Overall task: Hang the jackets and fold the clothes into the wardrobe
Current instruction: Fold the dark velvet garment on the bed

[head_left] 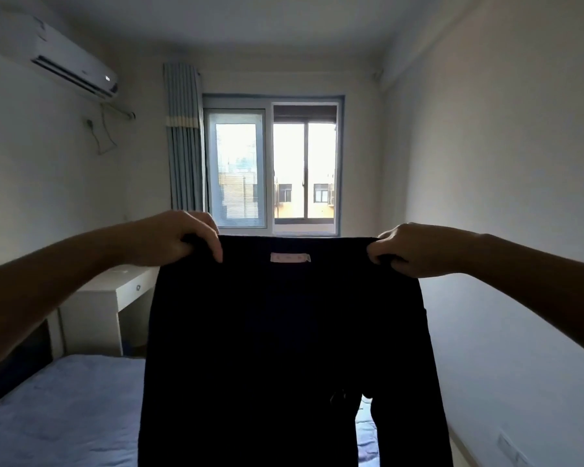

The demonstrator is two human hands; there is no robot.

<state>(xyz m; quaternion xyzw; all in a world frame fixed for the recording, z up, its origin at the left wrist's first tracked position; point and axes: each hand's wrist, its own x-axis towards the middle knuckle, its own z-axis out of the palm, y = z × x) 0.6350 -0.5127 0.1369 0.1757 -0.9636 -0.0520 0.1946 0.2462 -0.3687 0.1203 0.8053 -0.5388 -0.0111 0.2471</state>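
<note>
High on the left wall hung an air conditioner [71, 60], and below it a white desk [115, 288] stood at the head of a bed [58, 409] with a pale blue sheet.

The person's left hand [179, 239] was raised in front of them. Its fingers curled over one top corner of a dark garment [284, 348] and pinched the cloth. Behind that hand I could see a bunched blue curtain [182, 136] and a bright window [272, 163].

The garment hung in the air between the two hands, its top edge pulled nearly straight from left to right. A small pale label [290, 257] sat at the middle of that edge. Its long axis ran straight down from the hands, and a split low down suggested two legs, so I took it for trousers.

The right hand [408, 251] gripped the opposite corner the same way, about level with the left and no nearer to the cloth. The arms were spread as wide as the garment.

The bed lay below and to the left of the hanging cloth. I judged that laying the garment down to fold would mean lowering it that way, lengthwise. I could not see the wardrobe from there.
</note>
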